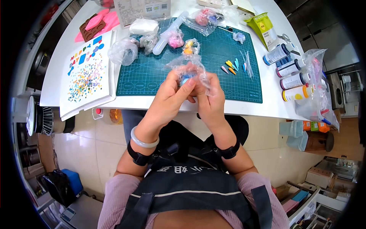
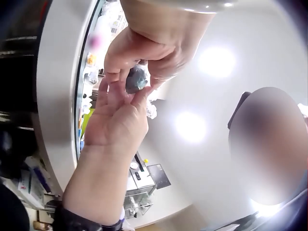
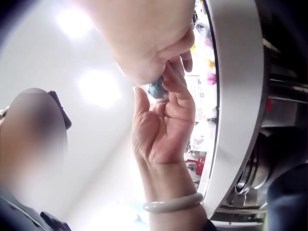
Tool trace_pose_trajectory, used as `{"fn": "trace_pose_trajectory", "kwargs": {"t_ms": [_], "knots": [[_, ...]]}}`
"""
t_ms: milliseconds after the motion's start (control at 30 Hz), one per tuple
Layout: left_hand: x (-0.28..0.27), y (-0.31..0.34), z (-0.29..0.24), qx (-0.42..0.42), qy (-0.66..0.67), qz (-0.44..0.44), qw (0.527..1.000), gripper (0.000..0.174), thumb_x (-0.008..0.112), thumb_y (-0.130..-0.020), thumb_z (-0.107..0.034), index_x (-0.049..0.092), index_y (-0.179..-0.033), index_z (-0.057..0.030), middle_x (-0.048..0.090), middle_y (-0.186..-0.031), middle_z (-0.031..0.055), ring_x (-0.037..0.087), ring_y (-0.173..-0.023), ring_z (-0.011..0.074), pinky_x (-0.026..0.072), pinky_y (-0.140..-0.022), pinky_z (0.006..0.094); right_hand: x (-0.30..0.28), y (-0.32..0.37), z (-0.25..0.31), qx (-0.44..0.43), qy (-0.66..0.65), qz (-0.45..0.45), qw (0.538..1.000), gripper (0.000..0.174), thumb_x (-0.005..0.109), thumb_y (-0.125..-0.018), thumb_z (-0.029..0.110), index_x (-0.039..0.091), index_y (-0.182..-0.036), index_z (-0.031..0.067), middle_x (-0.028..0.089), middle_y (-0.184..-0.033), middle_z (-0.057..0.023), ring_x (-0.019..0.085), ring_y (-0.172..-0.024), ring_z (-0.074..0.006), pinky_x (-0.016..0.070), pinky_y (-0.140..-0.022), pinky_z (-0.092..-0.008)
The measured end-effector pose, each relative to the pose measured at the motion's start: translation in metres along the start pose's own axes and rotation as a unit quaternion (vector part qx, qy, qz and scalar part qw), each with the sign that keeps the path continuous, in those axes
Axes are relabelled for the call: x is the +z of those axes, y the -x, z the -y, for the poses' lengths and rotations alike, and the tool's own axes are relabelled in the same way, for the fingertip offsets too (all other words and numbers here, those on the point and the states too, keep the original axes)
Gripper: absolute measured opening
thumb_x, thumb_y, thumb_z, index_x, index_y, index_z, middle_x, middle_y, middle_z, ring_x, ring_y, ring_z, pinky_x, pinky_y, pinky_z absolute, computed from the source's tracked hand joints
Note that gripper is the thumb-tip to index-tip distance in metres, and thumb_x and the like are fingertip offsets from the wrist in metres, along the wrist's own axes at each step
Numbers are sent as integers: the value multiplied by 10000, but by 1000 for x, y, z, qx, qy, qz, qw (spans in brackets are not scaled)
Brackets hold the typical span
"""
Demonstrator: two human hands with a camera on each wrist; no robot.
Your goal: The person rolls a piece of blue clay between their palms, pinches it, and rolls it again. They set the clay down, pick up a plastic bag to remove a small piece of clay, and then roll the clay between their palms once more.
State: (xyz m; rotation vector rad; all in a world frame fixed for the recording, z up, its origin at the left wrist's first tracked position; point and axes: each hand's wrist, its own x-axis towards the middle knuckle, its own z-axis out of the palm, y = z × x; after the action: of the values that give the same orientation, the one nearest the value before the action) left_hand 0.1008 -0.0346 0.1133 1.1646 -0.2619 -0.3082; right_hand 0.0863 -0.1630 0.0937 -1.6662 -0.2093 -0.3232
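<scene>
Both hands meet in the centre of the head view, just above the near edge of the white tabletop point(image 1: 267, 107). The left hand point(image 1: 171, 95), the one with the pale bangle, pinches a small blue lump of clay point(image 1: 186, 79) between thumb and fingertips. The right hand point(image 1: 211, 101) grips the same lump from the other side through the crumpled clear plastic wrap point(image 1: 187, 63), which fans upward from the fingers.

The left wrist view shows the lump point(image 2: 136, 79) nipped at the fingertips of both hands. It appears to be held up off the surface so that the film can be worked round it.

Behind the hands a green gridded cutting mat point(image 1: 213, 57) carries more wrapped clay pieces. At its right lie small coloured pointed tools point(image 1: 231, 65). Labelled bottles point(image 1: 293, 80) lie at the right edge of the tabletop.
</scene>
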Motion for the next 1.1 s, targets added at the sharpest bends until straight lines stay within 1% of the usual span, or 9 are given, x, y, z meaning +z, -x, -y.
{"fn": "trace_pose_trajectory", "kwargs": {"t_ms": [133,300,400,533,667,733,933,1000,1100], "knots": [[-2,2,2,-6,-23,20,1000,355,539,-913,-176,440,-1207,-5,567,-977,65,564,-801,100,466,-655,222,4,-9,-2,-55,-27,-34,998,293,506,-922,121,474,-1185,-4,583,-1081,-113,594,-849,-142,476,-692,-254],[3,5,1,15,-85,-2,996,301,502,-932,-217,484,-1143,-3,582,-873,50,590,-648,109,448,-556,200,1,-12,17,127,-326,53,935,215,490,-930,124,427,-1097,5,564,-1134,-131,571,-861,-114,462,-740,-246],[-1,2,4,-86,29,24,996,364,418,-958,-335,483,-1118,-15,572,-762,65,518,-510,101,397,-419,208,1,-6,27,97,-182,100,973,197,499,-925,131,396,-1053,23,579,-1120,-130,567,-843,-98,471,-679,-218],[14,7,14,-106,-3,-46,993,377,347,-974,-365,516,-1029,-32,555,-753,59,503,-487,107,376,-392,216,15,-7,20,-8,-74,-57,996,262,502,-923,128,451,-1153,12,615,-968,-95,555,-760,-71,451,-608,-188],[9,-4,28,248,-283,-93,922,516,278,-969,-459,545,-930,-19,488,-550,37,429,-425,106,340,-415,243,12,-17,19,112,-241,-28,964,239,503,-931,163,574,-1063,-23,618,-905,-88,563,-798,-117,461,-705,-240],[-7,4,15,-114,-64,23,991,558,249,-961,-495,535,-817,-38,490,-556,34,422,-437,93,319,-409,231,9,-22,22,-18,-164,68,984,229,532,-916,182,626,-974,-19,630,-892,-96,564,-838,-137,444,-787,-274],[-14,4,-5,-118,50,155,980,577,277,-946,-521,530,-904,-4,481,-571,28,422,-450,86,337,-427,217,2,-43,37,-10,71,55,996,199,611,-847,169,643,-778,-15,604,-680,-63,558,-632,-123,439,-579,-260],[-11,8,-8,-42,-128,122,983,759,203,-907,-619,559,-1002,45,537,-619,55,459,-455,79,354,-428,219,-10,-74,39,7,180,17,983,264,590,-861,181,608,-677,-9,564,-571,-57,529,-566,-95,404,-514,-246],[-31,9,-17,26,-197,52,979,439,438,-931,-374,546,-1080,25,536,-631,34,491,-500,76,381,-469,204,-25,-124,26,21,284,-5,958,363,543,-886,265,598,-637,7,569,-545,-90,572,-572,-156,424,-528,-288]]}}
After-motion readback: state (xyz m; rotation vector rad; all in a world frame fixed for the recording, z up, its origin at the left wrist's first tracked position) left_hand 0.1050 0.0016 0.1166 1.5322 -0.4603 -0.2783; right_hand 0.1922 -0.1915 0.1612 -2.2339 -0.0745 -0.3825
